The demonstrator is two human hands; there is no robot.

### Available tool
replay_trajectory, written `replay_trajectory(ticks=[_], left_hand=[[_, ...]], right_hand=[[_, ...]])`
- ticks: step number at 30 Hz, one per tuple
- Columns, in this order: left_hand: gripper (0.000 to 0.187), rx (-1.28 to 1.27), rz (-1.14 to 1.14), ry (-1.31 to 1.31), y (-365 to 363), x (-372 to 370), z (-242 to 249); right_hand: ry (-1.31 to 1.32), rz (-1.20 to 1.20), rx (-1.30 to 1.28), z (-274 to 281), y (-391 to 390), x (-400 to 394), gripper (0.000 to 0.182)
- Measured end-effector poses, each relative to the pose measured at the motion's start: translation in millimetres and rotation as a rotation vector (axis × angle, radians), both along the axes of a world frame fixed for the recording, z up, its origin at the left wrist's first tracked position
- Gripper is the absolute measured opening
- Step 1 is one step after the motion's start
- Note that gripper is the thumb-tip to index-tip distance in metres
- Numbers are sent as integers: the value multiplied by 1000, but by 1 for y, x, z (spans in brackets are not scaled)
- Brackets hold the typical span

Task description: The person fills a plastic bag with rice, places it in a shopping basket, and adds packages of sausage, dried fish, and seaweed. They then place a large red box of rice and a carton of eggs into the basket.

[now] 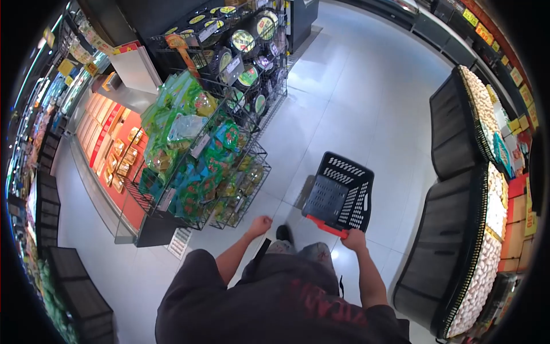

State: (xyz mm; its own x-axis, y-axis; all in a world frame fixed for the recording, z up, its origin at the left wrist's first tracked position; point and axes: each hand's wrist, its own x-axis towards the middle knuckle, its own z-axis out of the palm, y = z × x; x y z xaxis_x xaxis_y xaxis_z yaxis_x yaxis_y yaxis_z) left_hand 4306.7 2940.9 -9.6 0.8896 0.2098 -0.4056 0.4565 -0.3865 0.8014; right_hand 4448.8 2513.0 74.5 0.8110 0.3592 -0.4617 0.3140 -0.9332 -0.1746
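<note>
A black plastic shopping basket [329, 195] with slotted sides hangs at my right side, and nothing shows inside it. My right hand [354, 239] is wrapped round its red handle [326, 227]. My left hand [260, 225] is curled closed over the floor in front of my body; whether anything is inside it is too small to tell. Nearest to that hand is a wire rack with green bags [197, 178] of packaged goods. One dark shoe [284, 233] shows below, between my hands.
Round-lidded packs [243, 40] fill the wire shelf further up. On the right stand dark display bins [441, 246] topped with garlic-like white bulbs [478, 286]. A lit display case [109, 137] is at the left. Pale tiled floor [366, 92] runs ahead between the displays.
</note>
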Motion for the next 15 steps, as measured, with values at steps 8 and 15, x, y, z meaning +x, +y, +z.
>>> replay_trajectory(ticks=[8,15], left_hand=[[17,19,337,213,43,26,-19],[24,-149,163,897,-29,-83,-36]], right_hand=[[-20,135,39,-3,-8,147,33],[35,232,43,3,-11,256,29]])
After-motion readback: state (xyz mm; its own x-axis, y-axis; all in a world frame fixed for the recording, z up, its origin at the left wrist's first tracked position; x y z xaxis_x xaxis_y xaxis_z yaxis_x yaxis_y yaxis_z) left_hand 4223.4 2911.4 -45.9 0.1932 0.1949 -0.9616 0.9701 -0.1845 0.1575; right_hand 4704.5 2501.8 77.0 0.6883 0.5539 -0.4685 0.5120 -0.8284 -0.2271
